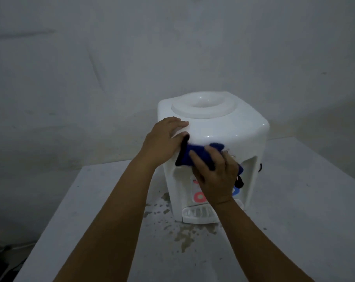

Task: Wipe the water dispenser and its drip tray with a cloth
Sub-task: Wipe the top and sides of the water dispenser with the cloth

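Observation:
A white tabletop water dispenser (229,127) stands on a grey table, its round bottle seat on top with no bottle in it. My left hand (164,137) lies flat on its upper left corner, fingers spread, bracing it. My right hand (215,176) presses a dark blue cloth (189,157) against the upper front face, above the tap recess. A red ring label and part of a blue one show beside my wrist. The white slotted drip tray (199,214) sticks out at the base, below my right forearm. The taps are mostly hidden behind my hand.
The grey table (111,200) carries brownish stains and splashes (182,235) in front of and left of the dispenser. Its left edge runs diagonally near my left forearm. A plain grey wall stands close behind. Something dark lies on the floor at the bottom left.

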